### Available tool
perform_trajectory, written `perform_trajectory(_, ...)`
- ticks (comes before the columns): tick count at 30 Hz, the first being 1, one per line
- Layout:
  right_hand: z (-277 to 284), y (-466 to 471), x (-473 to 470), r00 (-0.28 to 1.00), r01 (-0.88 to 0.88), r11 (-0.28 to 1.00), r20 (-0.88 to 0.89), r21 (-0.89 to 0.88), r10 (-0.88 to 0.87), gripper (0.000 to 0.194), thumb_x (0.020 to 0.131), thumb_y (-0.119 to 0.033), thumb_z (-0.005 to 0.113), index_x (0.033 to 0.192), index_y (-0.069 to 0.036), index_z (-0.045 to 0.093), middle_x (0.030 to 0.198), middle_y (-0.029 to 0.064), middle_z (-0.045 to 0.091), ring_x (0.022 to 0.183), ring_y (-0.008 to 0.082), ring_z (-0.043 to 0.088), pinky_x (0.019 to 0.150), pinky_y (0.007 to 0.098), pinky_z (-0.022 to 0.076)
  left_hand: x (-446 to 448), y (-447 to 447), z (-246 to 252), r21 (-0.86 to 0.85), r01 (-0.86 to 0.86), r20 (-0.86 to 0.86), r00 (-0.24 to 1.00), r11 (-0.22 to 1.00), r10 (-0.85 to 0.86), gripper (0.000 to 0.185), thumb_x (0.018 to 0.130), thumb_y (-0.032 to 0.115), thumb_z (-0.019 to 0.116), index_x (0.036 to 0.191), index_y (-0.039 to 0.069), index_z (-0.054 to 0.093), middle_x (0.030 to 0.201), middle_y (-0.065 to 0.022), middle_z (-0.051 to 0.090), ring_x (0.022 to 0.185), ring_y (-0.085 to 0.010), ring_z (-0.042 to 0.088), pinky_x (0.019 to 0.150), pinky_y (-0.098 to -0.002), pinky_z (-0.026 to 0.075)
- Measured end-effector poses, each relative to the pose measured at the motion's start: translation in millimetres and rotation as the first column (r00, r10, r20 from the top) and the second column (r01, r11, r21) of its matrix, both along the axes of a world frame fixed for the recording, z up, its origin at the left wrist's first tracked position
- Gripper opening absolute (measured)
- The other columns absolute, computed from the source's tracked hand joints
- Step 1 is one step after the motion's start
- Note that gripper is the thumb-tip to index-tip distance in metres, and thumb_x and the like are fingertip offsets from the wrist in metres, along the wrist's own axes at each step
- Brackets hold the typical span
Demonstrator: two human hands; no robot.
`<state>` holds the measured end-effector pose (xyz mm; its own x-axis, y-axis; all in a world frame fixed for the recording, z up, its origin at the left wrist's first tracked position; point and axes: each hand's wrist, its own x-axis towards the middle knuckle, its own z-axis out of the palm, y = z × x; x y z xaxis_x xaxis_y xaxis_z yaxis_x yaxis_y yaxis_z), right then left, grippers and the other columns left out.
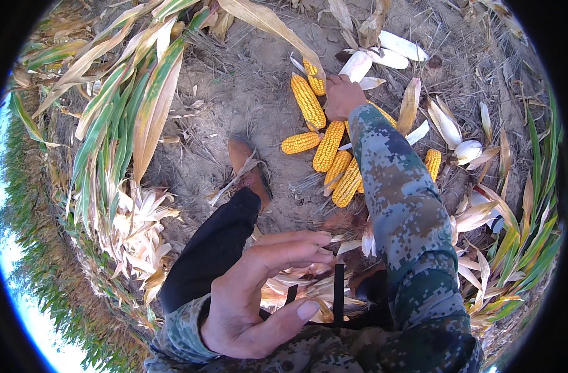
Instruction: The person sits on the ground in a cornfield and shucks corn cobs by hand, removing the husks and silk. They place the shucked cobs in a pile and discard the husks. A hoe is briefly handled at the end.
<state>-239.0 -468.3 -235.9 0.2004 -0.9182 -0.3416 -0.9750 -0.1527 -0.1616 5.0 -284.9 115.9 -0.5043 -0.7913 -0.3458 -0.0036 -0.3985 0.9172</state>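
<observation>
My left hand (260, 293) is raised close to the camera, thumb and fingers apart with nothing between them. My right hand (342, 97) reaches out to a loose group of husked yellow corn ears on the ground. Its fingers are bent beside an upper corn ear (314, 77) and the pale husk of an unhusked ear (357, 66); what they touch or grip is hidden. Several bare ears lie below that hand, among them a long corn ear (329, 147) and a shorter corn ear (300, 142). The right forearm partly covers the group.
Ears in white husks (402, 45) lie beyond my right hand. A husked ear (433, 164) lies right of the forearm, near loose husks (444, 123). Cut corn stalks with leaves (120, 130) are heaped at left. My brown shoe (249, 170) rests on the dirt.
</observation>
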Motion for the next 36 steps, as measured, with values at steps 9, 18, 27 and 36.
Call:
perform_trajectory(9, 9, -6, -5, 0.962, 0.105, 0.992, -0.261, 0.063, -0.085, 0.04, 0.086, -0.028, 0.076, 0.122, -0.013, 0.076, 0.132, 0.0116, 0.063, 0.13, 0.0322, 0.056, 0.102, 0.0485, 0.0486, 6, -1, -2, -0.039, -0.028, -0.037, 0.999, 0.999, 0.026, 0.052, 0.097, 0.003, 0.071, 0.143, -0.007, 0.05, 0.144, -0.0275, 0.055, 0.127, -0.0291, 0.064, 0.111, -0.0404, 0.05)
perform_trajectory(18, -41, 39, 0, 0.984, -0.118, 0.951, -0.163, -0.287, 0.073, 0.017, 0.093, -0.016, 0.064, 0.106, -0.009, 0.073, 0.12, 0.0106, 0.063, 0.125, 0.0295, 0.054, 0.112, 0.0467, 0.0399, 1, 3, -9, -0.049, 0.014, -0.003, 1.0, 0.999, -0.014, 0.05, 0.099, 0.003, 0.07, 0.144, -0.006, 0.05, 0.143, -0.0235, 0.058, 0.123, -0.0261, 0.067, 0.107, -0.0387, 0.052)
perform_trajectory(27, 5, 60, -44, 0.995, -0.017, 0.953, -0.103, -0.302, -0.015, 0.019, 0.091, -0.017, 0.064, 0.107, -0.01, 0.072, 0.11, 0.0103, 0.062, 0.116, 0.0302, 0.059, 0.099, 0.0479, 0.0477, -11, 18, -12, 0.057, 0.056, 0.049, 0.997, 0.997, -0.058, 0.043, 0.102, 0.004, 0.064, 0.14, -0.008, 0.048, 0.143, -0.0253, 0.057, 0.129, -0.0316, 0.064, 0.113, -0.0458, 0.048)
perform_trajectory(36, -39, 57, -2, 0.998, -0.021, 0.918, 0.039, -0.395, 0.039, 0.025, 0.091, -0.011, 0.064, 0.114, -0.006, 0.072, 0.134, 0.0105, 0.064, 0.141, 0.0339, 0.049, 0.115, 0.0489, 0.0399, -22, 23, -25, -0.01, 0.116, 0.092, 0.989, 0.993, -0.115, 0.045, 0.102, 0.005, 0.068, 0.142, -0.005, 0.052, 0.139, -0.0202, 0.06, 0.124, -0.0247, 0.067, 0.107, -0.0374, 0.052)
